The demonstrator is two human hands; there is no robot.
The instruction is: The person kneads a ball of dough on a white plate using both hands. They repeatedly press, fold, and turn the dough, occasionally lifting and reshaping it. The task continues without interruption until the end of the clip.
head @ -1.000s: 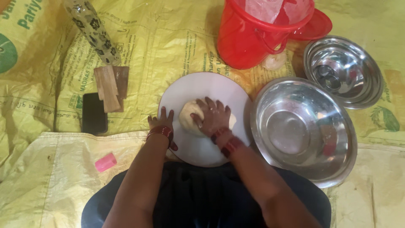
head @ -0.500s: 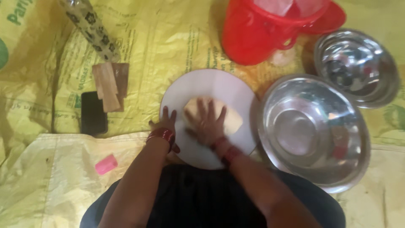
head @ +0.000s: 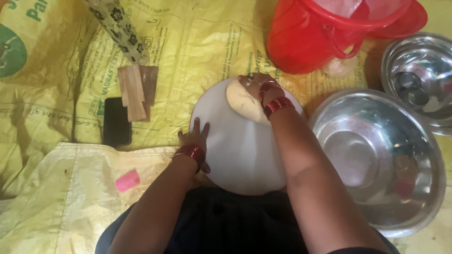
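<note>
Right hand (head: 254, 83) pressing flat on dough lump (head: 245, 101) lying at far edge of round white board (head: 235, 146); left hand (head: 194, 137) resting spread on board's left rim, fingers open; large steel bowl (head: 376, 160) sitting right; red bucket (head: 310, 37) standing far

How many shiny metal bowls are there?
2. The big steel bowl sits right of the white round board; a smaller steel bowl lies beyond it, partly cut off by the picture's edge.
</note>
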